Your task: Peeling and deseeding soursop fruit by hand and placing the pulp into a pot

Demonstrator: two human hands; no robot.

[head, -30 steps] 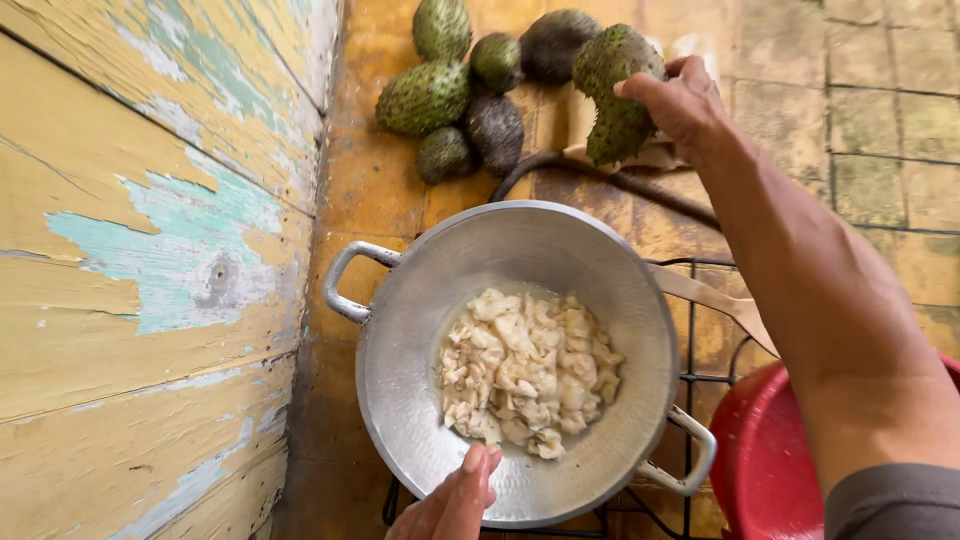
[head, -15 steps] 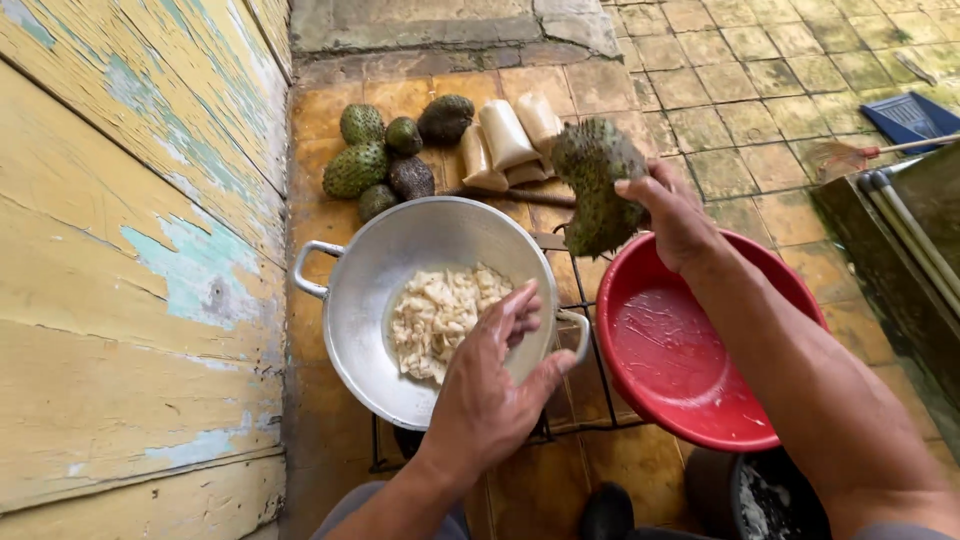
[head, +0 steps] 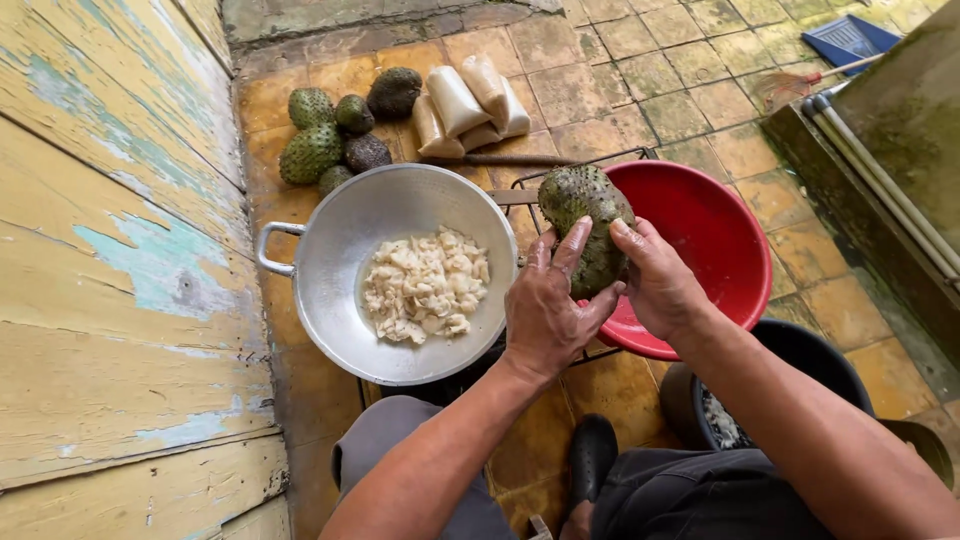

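Two hands clasp one spiky green fruit (head: 585,225) above the gap between the metal pan (head: 330,300) and the red basin (head: 720,240): the left hand (head: 548,315) cups its near side with fingers spread, and the right hand (head: 660,285) wraps the other flank, likely so that pulp can drop into the pan's white pieces (head: 425,285). Both vessels rest on a wire rack (head: 560,170) over the worn yellow tiled floor (head: 640,90), with more green fruits (head: 335,135) and pale tied bags (head: 470,100) by the floor's far edge, beside a peeling painted plank wall (head: 110,280).
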